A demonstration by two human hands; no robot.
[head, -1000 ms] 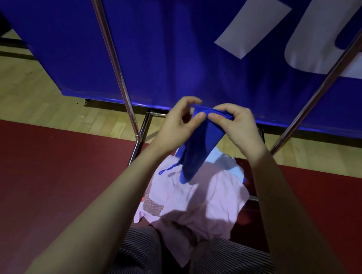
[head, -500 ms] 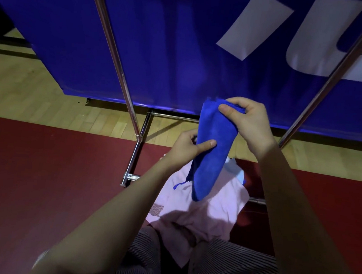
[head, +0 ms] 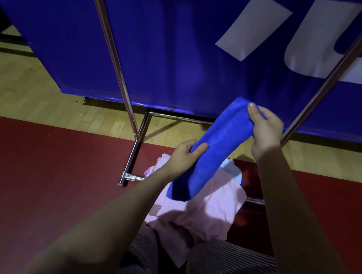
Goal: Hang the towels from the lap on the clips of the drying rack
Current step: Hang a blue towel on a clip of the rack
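Observation:
A blue towel (head: 219, 145) stretches slantwise between my hands, above my lap. My right hand (head: 265, 127) grips its upper end near the right rack pole. My left hand (head: 184, 157) holds its left edge lower down, thumb on top. The towel's bottom end hangs free over a pink towel (head: 201, 209) that lies crumpled on my lap. A light blue cloth (head: 232, 166) peeks out behind the pink one. The drying rack shows only its two slanted chrome poles (head: 116, 64) and floor bars; its clips are out of view.
A large blue banner (head: 184, 48) with white lettering stands just behind the rack. The rack's chrome foot (head: 130, 169) rests on red floor matting, with wooden floor beyond. My striped trousers (head: 218, 268) fill the bottom of the view.
My hands held the towel's top together, then parted: the right hand carried its end up and to the right, the left slid down the edge, and the towel now stretches out between them.

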